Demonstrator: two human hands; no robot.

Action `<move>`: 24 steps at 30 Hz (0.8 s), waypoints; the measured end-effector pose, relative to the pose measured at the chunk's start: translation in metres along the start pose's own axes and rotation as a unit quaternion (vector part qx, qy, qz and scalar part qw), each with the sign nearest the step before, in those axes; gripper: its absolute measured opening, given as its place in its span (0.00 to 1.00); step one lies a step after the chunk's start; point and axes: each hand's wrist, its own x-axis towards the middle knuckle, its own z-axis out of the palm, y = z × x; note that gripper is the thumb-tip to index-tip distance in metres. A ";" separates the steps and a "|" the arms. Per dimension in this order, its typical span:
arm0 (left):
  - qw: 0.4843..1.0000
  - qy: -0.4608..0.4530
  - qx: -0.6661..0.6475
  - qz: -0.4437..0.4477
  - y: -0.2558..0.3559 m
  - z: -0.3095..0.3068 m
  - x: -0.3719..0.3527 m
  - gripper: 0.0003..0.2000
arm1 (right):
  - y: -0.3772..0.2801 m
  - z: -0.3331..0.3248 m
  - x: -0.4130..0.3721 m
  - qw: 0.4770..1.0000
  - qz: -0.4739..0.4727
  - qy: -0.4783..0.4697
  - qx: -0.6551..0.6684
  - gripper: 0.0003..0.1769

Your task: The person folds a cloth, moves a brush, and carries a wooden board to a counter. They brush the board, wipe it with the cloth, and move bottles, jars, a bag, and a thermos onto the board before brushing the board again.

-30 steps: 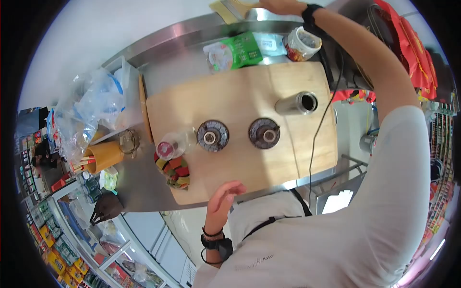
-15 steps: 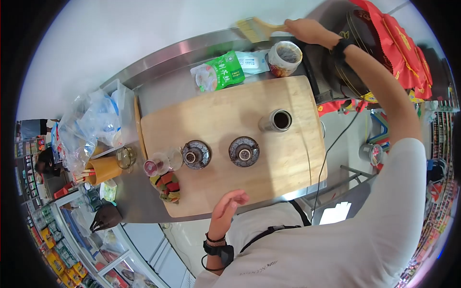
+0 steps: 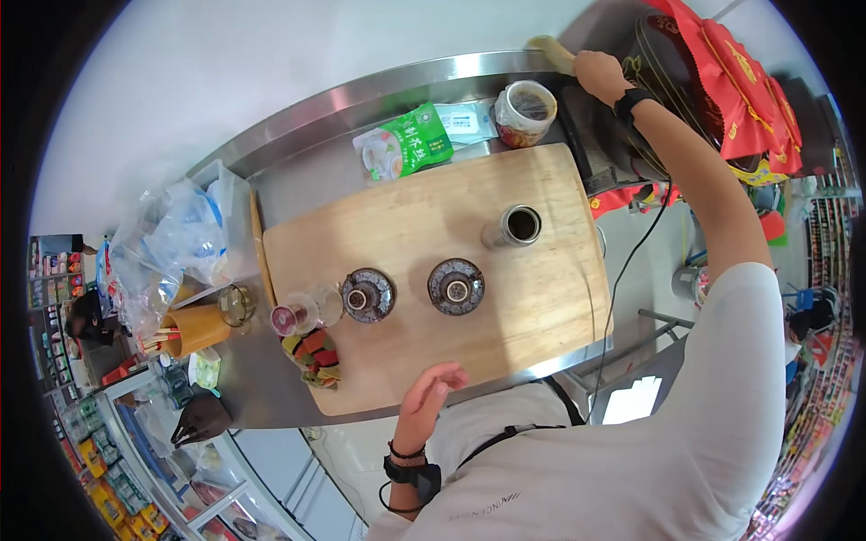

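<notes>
At the back edge of the counter, my right hand is closed round the handle of a flat paintbrush. Its bristle end points left and is partly out of clear sight now. My left hand hovers over the front edge of the wooden board, its fingers loosely bent, with nothing in it. Two dark patterned bottles with round bodies and narrow necks, one on the left and one in the middle, stand on the board. To their right is an open metal cup with dark contents.
Behind the board are a green food pouch and a tub with brown contents. A dark round pot with red packaging stands back right. Left are plastic bags, a yellow cup and a clear jar. A black cable hangs at right.
My right hand has moved right with the paintbrush, toward the dark pot. The brush has turned so less of its bristles shows. My left hand has barely moved.
</notes>
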 end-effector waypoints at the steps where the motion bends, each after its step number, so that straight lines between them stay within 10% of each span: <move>1: 1.000 -0.003 0.004 0.001 0.003 -0.001 0.000 0.16 | -0.002 -0.009 -0.005 1.000 0.008 -0.014 -0.008 0.09; 9: 1.000 0.008 0.010 0.000 0.003 -0.011 -0.007 0.16 | -0.028 -0.028 0.003 0.996 -0.075 0.023 0.053 0.09; 24: 1.000 0.003 0.000 -0.009 -0.003 -0.015 -0.001 0.16 | -0.003 0.026 -0.012 0.992 0.101 -0.031 0.074 0.12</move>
